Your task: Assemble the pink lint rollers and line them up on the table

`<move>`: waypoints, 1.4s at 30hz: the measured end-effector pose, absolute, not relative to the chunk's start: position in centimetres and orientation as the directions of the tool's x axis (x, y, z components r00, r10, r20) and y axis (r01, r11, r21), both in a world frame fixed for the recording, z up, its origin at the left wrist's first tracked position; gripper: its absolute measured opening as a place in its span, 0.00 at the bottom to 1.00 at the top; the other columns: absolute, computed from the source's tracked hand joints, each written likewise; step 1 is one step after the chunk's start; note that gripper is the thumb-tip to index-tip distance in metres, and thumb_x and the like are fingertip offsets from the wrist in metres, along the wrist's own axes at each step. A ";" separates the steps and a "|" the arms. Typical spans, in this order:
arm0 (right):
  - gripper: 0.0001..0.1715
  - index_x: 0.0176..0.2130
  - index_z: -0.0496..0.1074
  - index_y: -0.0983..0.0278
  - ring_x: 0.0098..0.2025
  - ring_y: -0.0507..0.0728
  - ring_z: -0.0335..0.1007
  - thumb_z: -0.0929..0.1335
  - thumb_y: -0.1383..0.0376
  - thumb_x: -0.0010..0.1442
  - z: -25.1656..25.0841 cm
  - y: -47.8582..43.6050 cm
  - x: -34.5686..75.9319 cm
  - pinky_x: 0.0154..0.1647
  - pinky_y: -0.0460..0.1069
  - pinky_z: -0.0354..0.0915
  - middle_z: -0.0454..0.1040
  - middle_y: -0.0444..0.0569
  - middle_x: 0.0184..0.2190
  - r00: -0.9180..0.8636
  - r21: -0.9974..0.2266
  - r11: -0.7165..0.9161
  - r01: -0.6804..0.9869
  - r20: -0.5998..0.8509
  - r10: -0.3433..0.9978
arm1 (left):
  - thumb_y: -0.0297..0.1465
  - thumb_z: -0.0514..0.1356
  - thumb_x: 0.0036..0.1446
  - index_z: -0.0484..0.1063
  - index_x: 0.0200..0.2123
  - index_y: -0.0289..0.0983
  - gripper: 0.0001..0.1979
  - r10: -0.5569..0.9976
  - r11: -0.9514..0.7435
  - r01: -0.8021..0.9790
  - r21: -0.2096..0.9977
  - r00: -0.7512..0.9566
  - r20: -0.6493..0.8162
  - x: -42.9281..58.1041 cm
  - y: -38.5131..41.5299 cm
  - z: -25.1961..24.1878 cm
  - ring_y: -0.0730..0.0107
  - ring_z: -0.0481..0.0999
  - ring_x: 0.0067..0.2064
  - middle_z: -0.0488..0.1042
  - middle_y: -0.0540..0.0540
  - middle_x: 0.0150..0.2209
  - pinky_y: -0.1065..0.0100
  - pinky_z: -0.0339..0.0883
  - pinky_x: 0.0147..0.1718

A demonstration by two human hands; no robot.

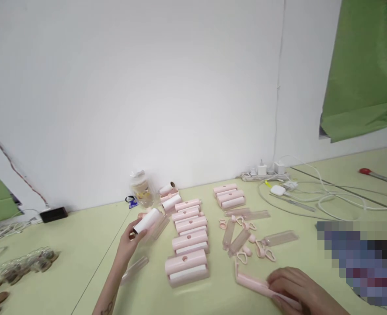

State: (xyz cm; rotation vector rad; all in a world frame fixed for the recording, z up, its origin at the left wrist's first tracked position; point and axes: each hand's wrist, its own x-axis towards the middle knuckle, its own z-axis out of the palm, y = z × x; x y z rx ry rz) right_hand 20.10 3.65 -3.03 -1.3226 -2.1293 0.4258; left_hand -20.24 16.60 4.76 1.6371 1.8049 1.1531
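My left hand (132, 245) has its fingers closed round the near end of a white paper roll (148, 220) with a brown core, at the left of the pink pieces. At the front right, my right hand (293, 286) grips a slim pink plastic roller handle (251, 281) with a bent-up end, low over the table. Between the hands runs a column of several pink lint rollers (190, 238) with white rolls in them. Pink heart-shaped rings (242, 257) and clear plastic sleeves (240, 241) lie scattered beyond my right hand.
A plastic-wrapped cup (141, 190) stands against the wall. A power strip (263, 176) with chargers and loose white cables (340, 199) lies at the back right. Small glass domes (26, 267) stand far left. A red-handled tool (373, 173) is far right. A pixelated patch covers the right edge.
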 end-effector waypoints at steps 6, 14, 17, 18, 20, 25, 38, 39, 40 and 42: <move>0.09 0.38 0.72 0.54 0.48 0.64 0.67 0.64 0.60 0.57 -3.9 3.8 20.9 0.45 0.58 0.66 0.72 0.52 0.44 -0.247 -0.425 0.416 0.804 0.398 0.883 | 0.44 0.59 0.48 0.67 0.47 0.43 0.23 0.909 -0.299 0.492 0.818 -0.115 0.401 -14.4 10.9 6.9 0.59 0.69 0.46 0.68 0.45 0.50 0.63 0.67 0.43; 0.16 0.45 0.69 0.57 0.39 0.58 0.68 0.60 0.55 0.61 0.9 5.1 20.0 0.40 0.54 0.67 0.71 0.52 0.40 -0.092 -0.716 0.349 0.605 0.372 0.924 | 0.33 0.57 0.52 0.69 0.47 0.47 0.17 0.826 -0.564 0.453 0.690 0.325 0.462 -6.3 4.4 0.8 0.59 0.70 0.49 0.69 0.45 0.47 0.62 0.66 0.47; 0.15 0.44 0.69 0.57 0.30 0.54 0.65 0.62 0.56 0.60 3.3 6.1 18.8 0.32 0.49 0.65 0.70 0.47 0.33 -0.265 -0.718 0.367 0.591 0.257 0.929 | 0.28 0.57 0.49 0.68 0.48 0.49 0.21 0.763 -0.638 0.411 0.651 0.446 0.467 -4.8 4.7 -2.0 0.62 0.72 0.46 0.69 0.45 0.47 0.65 0.68 0.42; 0.12 0.41 0.71 0.58 0.29 0.53 0.64 0.64 0.57 0.59 3.8 6.3 18.5 0.30 0.48 0.64 0.70 0.46 0.32 -0.323 -0.697 0.378 0.610 0.217 0.921 | 0.27 0.57 0.48 0.68 0.48 0.49 0.22 0.744 -0.660 0.403 0.634 0.467 0.478 -4.6 4.9 -2.8 0.62 0.72 0.46 0.68 0.45 0.47 0.65 0.69 0.42; 0.07 0.35 0.72 0.58 0.29 0.53 0.64 0.65 0.61 0.57 4.3 6.4 18.1 0.28 0.47 0.62 0.70 0.44 0.29 -0.406 -0.657 0.409 0.633 0.168 0.898 | 0.26 0.58 0.47 0.67 0.48 0.50 0.24 0.715 -0.693 0.401 0.599 0.488 0.501 -4.3 5.2 -3.8 0.61 0.71 0.46 0.68 0.45 0.47 0.65 0.68 0.41; 0.11 0.38 0.70 0.60 0.33 0.55 0.68 0.61 0.60 0.60 3.2 7.4 19.1 0.33 0.49 0.66 0.72 0.47 0.32 -0.190 -0.729 0.353 0.587 0.300 0.935 | 0.24 0.56 0.48 0.62 0.51 0.49 0.26 0.730 -0.673 0.374 0.638 0.475 0.492 -4.3 5.0 -4.9 0.61 0.69 0.48 0.67 0.45 0.48 0.63 0.66 0.44; 0.18 0.49 0.68 0.57 0.53 0.61 0.61 0.63 0.57 0.59 0.8 6.9 19.0 0.51 0.57 0.61 0.66 0.54 0.48 -0.333 -0.578 0.503 0.643 0.380 0.863 | 0.30 0.60 0.48 0.52 0.54 0.39 0.30 0.911 -0.229 0.372 0.899 0.408 0.064 -4.3 4.1 -3.5 0.59 0.65 0.53 0.64 0.40 0.51 0.56 0.59 0.53; 0.21 0.50 0.67 0.57 0.53 0.62 0.61 0.65 0.56 0.58 1.1 6.4 18.2 0.51 0.57 0.61 0.66 0.54 0.49 -0.428 -0.563 0.551 0.616 0.347 0.834 | 0.30 0.60 0.48 0.50 0.54 0.39 0.31 0.906 -0.239 0.367 0.899 0.418 0.070 -4.3 4.2 -3.3 0.59 0.65 0.53 0.64 0.40 0.51 0.56 0.59 0.53; 0.24 0.52 0.66 0.56 0.54 0.63 0.60 0.67 0.55 0.56 1.4 6.1 17.3 0.51 0.57 0.61 0.65 0.54 0.51 -0.502 -0.547 0.582 0.602 0.307 0.808 | 0.30 0.60 0.49 0.49 0.54 0.39 0.31 0.902 -0.256 0.358 0.898 0.422 0.089 -4.3 4.2 -3.2 0.59 0.65 0.53 0.64 0.40 0.51 0.56 0.59 0.53; 0.29 0.52 0.66 0.55 0.54 0.65 0.60 0.70 0.54 0.52 1.9 5.6 15.9 0.51 0.59 0.59 0.66 0.54 0.52 -0.586 -0.509 0.619 0.598 0.249 0.771 | 0.31 0.59 0.50 0.49 0.54 0.40 0.30 0.892 -0.303 0.348 0.887 0.431 0.135 -4.3 4.3 -3.1 0.59 0.64 0.54 0.63 0.40 0.52 0.56 0.59 0.53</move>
